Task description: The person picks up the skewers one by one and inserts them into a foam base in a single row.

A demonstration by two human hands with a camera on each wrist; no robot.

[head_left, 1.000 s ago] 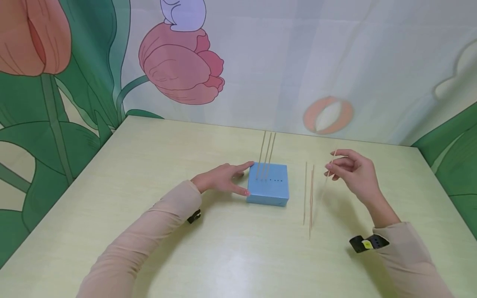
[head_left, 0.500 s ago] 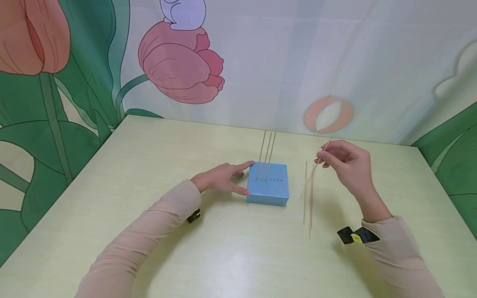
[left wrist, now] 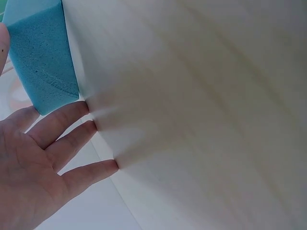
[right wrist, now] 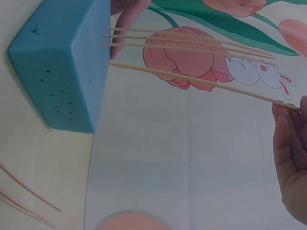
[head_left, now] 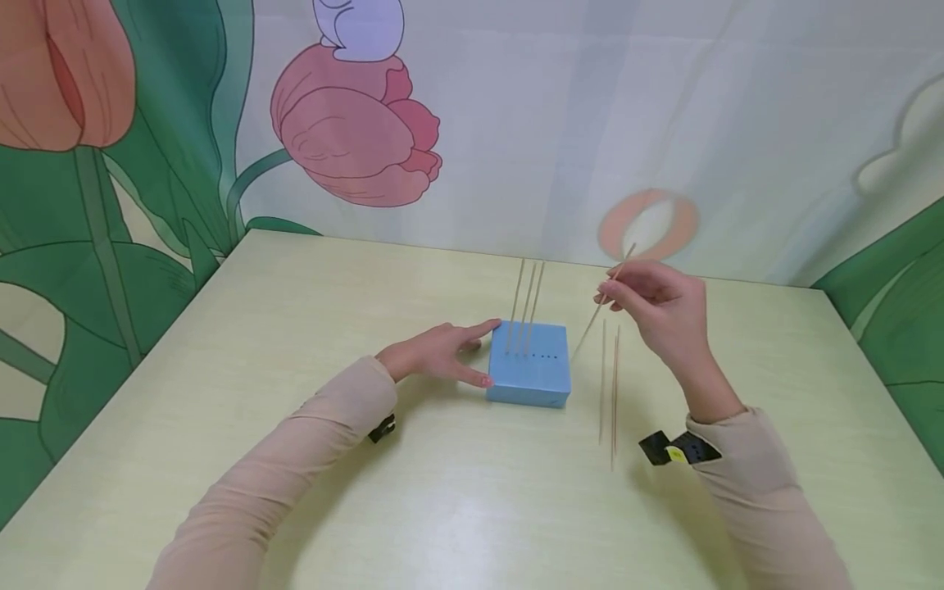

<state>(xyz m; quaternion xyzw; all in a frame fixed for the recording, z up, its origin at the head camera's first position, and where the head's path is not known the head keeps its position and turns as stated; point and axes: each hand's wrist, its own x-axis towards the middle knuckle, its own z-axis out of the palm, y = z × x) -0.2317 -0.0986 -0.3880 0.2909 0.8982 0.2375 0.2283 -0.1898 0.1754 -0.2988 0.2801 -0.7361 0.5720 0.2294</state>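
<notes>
Indoor tabletop spot; home, office or studio: can't tell. Pale wood-look table (head_left: 442, 508). Behind table: hanging cloth (head_left: 546, 147), creased, printed with pink tulip (head_left: 347, 123) and cartoon rabbit (right wrist: 269, 81). Large green leaves (head_left: 177, 115) printed left of table. Soft glare on tabletop.

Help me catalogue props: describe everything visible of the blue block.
The blue block is a squarish slab that looks like foam, one side pitted. It lies flat on the table. Three thin sticks stand in its top, with four dark holes in line beside them. The left hand touches its left side; whether the stick in the right hand does is unclear.
</notes>
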